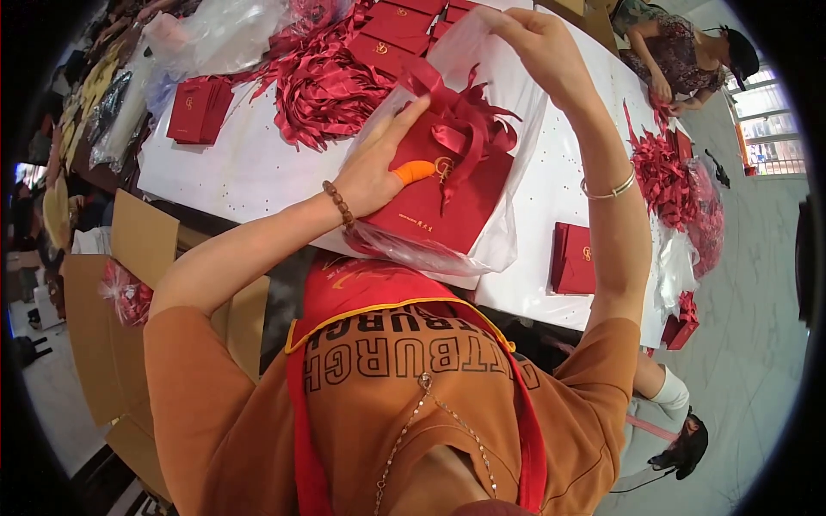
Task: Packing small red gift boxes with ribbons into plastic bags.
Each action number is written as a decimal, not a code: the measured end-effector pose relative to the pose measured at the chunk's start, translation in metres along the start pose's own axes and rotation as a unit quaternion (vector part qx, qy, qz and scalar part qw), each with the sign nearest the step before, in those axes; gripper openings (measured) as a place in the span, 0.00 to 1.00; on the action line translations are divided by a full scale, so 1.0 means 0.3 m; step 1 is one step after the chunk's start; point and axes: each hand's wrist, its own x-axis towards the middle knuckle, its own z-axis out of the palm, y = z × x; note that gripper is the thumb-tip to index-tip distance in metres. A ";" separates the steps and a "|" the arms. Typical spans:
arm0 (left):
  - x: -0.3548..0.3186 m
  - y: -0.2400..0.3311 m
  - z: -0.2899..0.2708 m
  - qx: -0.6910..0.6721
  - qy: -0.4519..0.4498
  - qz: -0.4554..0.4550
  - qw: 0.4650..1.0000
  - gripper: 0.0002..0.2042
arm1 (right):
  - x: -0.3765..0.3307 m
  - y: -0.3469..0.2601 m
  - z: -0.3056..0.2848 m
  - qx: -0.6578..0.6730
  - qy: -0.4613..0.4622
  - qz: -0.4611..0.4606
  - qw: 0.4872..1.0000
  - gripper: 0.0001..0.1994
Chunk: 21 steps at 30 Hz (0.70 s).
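A large red paper gift bag (456, 202) with gold print lies in front of me, red ribbon (469, 133) heaped over its upper part. Around it is a clear plastic bag (521, 172), crumpled along the near edge. My left hand (372, 176) rests on the left side of the gift bag, thumb and forefinger spread; an orange cover is on the thumb. Its other fingers are partly hidden. At the far end, my right hand (544, 53) is raised, fingertips closed on the plastic bag's rim.
On the white table (215, 176) are piled red ribbons (323, 99), small red bags (200, 110) and more red bags (572, 258). An open cardboard box (103, 344) stands at left. One person (680, 56) handles ribbons far right; another (662, 430) is near right.
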 end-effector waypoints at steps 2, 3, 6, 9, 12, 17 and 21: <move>-0.010 -0.011 0.009 -0.029 -0.048 -0.074 0.996 0.32 | 0.003 -0.052 0.036 0.014 0.055 -0.014 0.998 0.18; -0.009 -0.018 0.008 -0.030 -0.049 -0.073 0.996 0.32 | -0.014 -0.112 0.040 0.016 0.051 0.016 0.998 0.21; 0.009 -0.031 0.000 -0.012 -0.065 -0.030 0.997 0.31 | -0.049 -0.098 0.058 0.199 0.023 -0.318 0.927 0.22; 0.031 -0.030 -0.004 -0.092 -0.060 -0.119 0.987 0.31 | -0.095 -0.097 0.014 0.013 0.111 -0.080 0.990 0.19; 0.033 -0.019 -0.021 -0.053 -0.058 -0.105 0.991 0.32 | -0.182 -0.169 -0.022 -0.106 0.097 0.056 0.988 0.14; 0.053 -0.090 0.006 -0.070 -0.058 -0.110 0.990 0.31 | -0.396 0.117 0.050 -0.144 0.087 -0.049 0.985 0.55; 0.080 -0.102 0.005 -0.050 -0.066 -0.103 0.991 0.33 | -0.585 0.032 0.139 0.123 -0.095 0.214 0.964 0.46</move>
